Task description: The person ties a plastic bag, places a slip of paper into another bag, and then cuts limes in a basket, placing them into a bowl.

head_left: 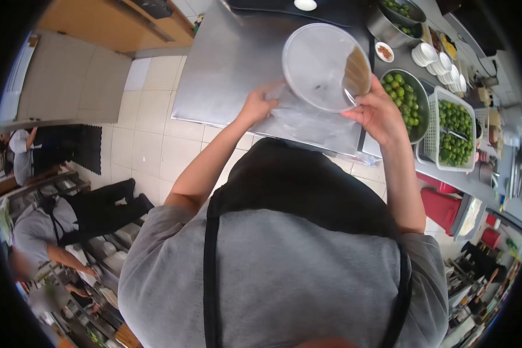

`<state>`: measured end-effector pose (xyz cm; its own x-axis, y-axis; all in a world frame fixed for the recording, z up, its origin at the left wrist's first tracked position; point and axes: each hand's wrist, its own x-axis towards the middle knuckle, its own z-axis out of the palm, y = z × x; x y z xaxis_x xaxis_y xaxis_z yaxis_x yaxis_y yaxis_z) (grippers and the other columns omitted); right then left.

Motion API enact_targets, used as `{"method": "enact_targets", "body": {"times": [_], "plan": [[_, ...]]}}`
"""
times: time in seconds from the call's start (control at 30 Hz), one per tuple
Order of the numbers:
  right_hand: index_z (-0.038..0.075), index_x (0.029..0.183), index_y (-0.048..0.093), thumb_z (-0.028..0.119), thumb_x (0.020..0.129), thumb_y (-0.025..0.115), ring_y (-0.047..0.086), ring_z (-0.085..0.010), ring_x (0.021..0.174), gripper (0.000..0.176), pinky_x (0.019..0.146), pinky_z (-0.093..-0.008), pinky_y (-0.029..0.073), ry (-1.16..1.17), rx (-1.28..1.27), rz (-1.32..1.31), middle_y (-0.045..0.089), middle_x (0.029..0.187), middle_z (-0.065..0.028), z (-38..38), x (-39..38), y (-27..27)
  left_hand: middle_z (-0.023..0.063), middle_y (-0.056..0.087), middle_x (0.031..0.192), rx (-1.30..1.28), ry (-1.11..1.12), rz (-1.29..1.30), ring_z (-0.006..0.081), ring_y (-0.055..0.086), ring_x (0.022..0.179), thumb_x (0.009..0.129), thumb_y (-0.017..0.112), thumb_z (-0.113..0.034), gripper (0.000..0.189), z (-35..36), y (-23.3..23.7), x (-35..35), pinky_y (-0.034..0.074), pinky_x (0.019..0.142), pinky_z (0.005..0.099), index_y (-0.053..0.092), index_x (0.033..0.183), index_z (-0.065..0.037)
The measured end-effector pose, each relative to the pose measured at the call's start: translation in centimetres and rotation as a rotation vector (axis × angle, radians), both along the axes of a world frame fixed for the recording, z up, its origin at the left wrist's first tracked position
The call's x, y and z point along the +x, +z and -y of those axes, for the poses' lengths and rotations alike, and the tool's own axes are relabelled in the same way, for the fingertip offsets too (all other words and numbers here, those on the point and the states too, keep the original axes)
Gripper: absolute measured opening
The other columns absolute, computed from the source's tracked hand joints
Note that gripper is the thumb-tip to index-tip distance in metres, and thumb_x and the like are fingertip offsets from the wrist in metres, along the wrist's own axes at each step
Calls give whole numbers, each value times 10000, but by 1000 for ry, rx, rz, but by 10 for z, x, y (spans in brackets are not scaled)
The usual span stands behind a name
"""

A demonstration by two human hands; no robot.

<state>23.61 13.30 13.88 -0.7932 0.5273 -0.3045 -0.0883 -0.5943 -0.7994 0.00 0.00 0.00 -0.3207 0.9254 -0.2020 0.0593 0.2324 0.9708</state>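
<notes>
A round translucent plastic tub (pixel 316 64) is tilted above the steel table, with a brown patch showing at its right side. I cannot make out whether that patch is inside the tub or seen through it. My right hand (pixel 377 110) grips the tub's lower right rim, thumb and fingers closed on it. Clear, wrinkled plastic film (pixel 313 124), perhaps a bag, hangs below the tub toward the table's near edge. At the film's left side, my left hand (pixel 260 106) pinches it between thumb and fingers.
Right of the tub stand a metal bowl of green limes (pixel 405 104) and a white basket of small green fruit (pixel 455 133). Stacked white dishes (pixel 441 61) and metal pots (pixel 391 26) lie farther back. Other people work at the left, one bent over shelves (pixel 46 220).
</notes>
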Motion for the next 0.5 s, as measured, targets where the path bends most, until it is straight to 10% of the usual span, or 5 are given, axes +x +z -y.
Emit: {"method": "enact_targets", "body": {"times": [0.2, 0.27, 0.5], "plan": [[60, 1318, 250, -74, 752, 452, 635, -297, 871, 616, 726, -389, 574, -80, -200, -72, 499, 1156, -204, 20, 8, -21, 91, 656, 826, -33, 30, -132, 169, 584, 541, 723, 659, -125, 410, -47, -6, 5, 467, 492, 287, 572, 1110, -23], [61, 1324, 239, -72, 751, 455, 634, -301, 874, 626, 727, -389, 573, -86, -226, -76, 496, 1160, -204, 23, 6, -36, 117, 639, 897, 356, -130, -413, 228, 626, 794, 678, 723, -162, 471, -47, -22, 4, 498, 691, 343, 556, 1083, 12], [109, 1347, 202, -55, 751, 456, 630, -288, 871, 669, 779, -406, 546, -125, -250, -6, 497, 1146, -185, 36, -6, -94, 146, 455, 1261, 34, -201, -40, 244, 443, 1175, 604, 772, -77, 827, 20, -60, 31, 353, 984, 353, 333, 1303, -21]]}}
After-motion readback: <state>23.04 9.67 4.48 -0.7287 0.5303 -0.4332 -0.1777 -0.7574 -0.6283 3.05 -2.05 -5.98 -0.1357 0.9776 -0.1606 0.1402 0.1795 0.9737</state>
